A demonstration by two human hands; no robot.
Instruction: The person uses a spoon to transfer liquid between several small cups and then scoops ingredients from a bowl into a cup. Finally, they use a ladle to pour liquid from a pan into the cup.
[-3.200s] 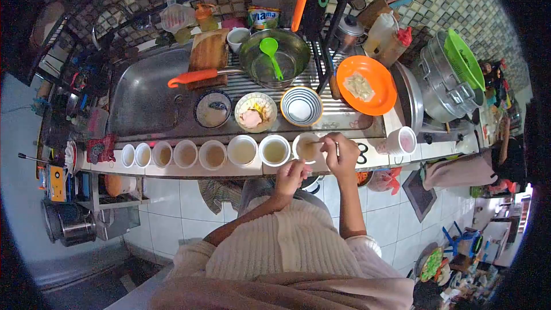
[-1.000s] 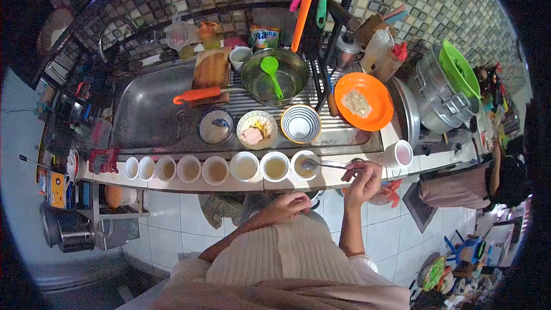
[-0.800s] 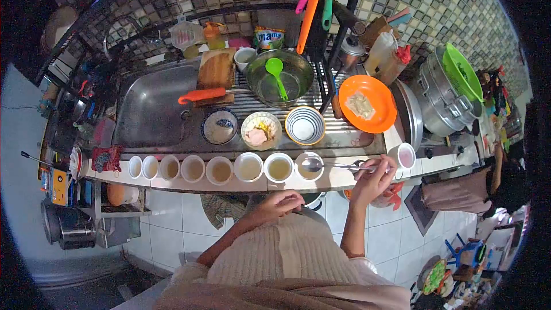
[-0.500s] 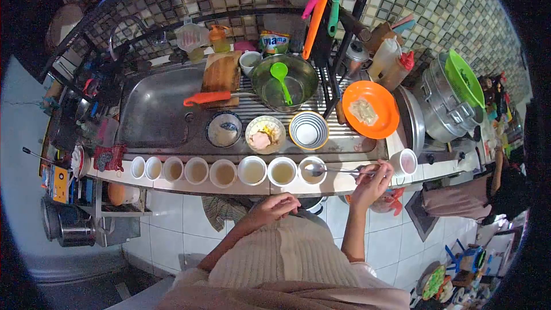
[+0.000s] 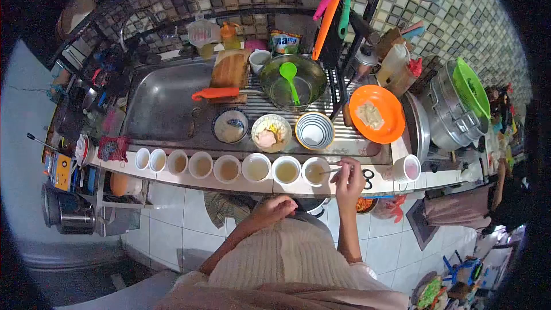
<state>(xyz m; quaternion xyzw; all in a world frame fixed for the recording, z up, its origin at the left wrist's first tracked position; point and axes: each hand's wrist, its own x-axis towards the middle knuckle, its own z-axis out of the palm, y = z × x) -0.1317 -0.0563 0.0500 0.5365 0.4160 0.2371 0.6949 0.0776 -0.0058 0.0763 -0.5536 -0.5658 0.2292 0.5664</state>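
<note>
A close-packed row of cups [image 5: 229,169] fills the counter edge [image 5: 189,181], three bowls [image 5: 271,132] crowding just behind.

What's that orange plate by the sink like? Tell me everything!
The orange plate is round, bright and smooth, and looks like plastic. It lies flat, face up, at the right end of the metal draining board, right of the striped blue bowl and left of the big steel pot. A pale, lumpy piece of food sits in its middle; what food is too blurry to tell. No hand touches it.
</note>
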